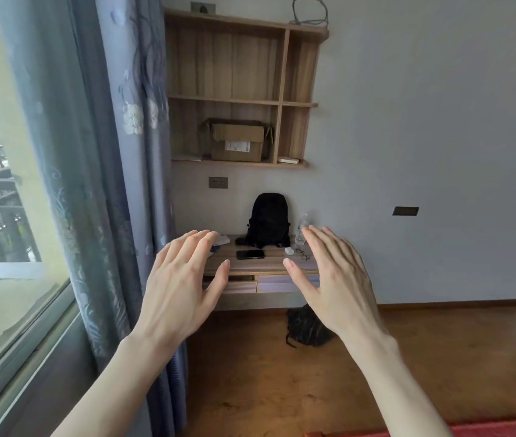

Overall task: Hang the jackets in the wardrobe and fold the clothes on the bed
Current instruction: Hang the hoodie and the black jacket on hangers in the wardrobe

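Left hand [184,279] and right hand [332,279] are raised, fingers straight, holding nothing; a cardboard box [237,141] sits in the shelf [278,102].

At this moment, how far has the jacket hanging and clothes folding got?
Nothing looks done: no jackets, wardrobe or clothes show. Nothing is in hand; the left hand and right hand are raised, open and empty, before the desk. All hanging and folding remains.
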Available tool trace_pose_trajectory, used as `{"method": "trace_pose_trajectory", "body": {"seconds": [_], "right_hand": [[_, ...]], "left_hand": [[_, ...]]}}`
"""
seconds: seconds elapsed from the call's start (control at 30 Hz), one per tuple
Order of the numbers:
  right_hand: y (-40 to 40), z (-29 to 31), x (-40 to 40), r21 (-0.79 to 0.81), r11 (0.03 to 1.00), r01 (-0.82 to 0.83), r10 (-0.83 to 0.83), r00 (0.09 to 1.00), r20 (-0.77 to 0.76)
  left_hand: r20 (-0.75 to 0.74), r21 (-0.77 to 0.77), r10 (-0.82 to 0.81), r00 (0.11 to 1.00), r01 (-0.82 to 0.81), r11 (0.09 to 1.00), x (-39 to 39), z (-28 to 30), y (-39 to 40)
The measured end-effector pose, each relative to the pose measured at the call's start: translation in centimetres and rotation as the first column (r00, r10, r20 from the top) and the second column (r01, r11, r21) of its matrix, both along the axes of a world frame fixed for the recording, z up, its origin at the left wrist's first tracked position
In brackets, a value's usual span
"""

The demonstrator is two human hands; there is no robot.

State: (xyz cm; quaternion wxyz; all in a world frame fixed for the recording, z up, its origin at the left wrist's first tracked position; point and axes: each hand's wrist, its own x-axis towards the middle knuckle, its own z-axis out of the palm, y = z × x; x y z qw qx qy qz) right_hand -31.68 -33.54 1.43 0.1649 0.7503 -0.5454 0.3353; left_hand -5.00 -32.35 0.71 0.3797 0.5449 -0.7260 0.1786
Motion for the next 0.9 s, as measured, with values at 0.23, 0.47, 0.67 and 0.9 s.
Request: {"method": "trace_pose_trajectory", "body": {"seconds": [0.23, 0.47, 0.67, 0.9], "right_hand": [[-9.5, -1.5, 1.7, 0.015, 1.0, 0.027, -0.027, 1.0, -0.005], [-21.1, -2.3, 4.1, 0.032, 0.995, 0.098, -0.098, 0.995, -0.009], [-28.7, -3.3, 5.2, 0.025, 0.976, 0.217, -0.217, 0.976, -0.009], [-33.4, -4.1, 3.4, 0.039, 0.932, 0.361, -0.359, 0.932, -0.042]], "left_hand": [[0.007, 0.002, -0.055, 0.998, 0.055, 0.998, 1.0, -1.8, -11.1], [0.025, 0.01, -0.112, 0.993, 0.112, 0.994, 3.4, -2.2, -24.7], [0.07, 0.015, -0.194, 0.979, 0.193, 0.981, 4.4, -2.4, -34.6], [0.071, 0.066, -0.324, 0.943, 0.319, 0.945, 2.1, -3.5, -43.3]]}}
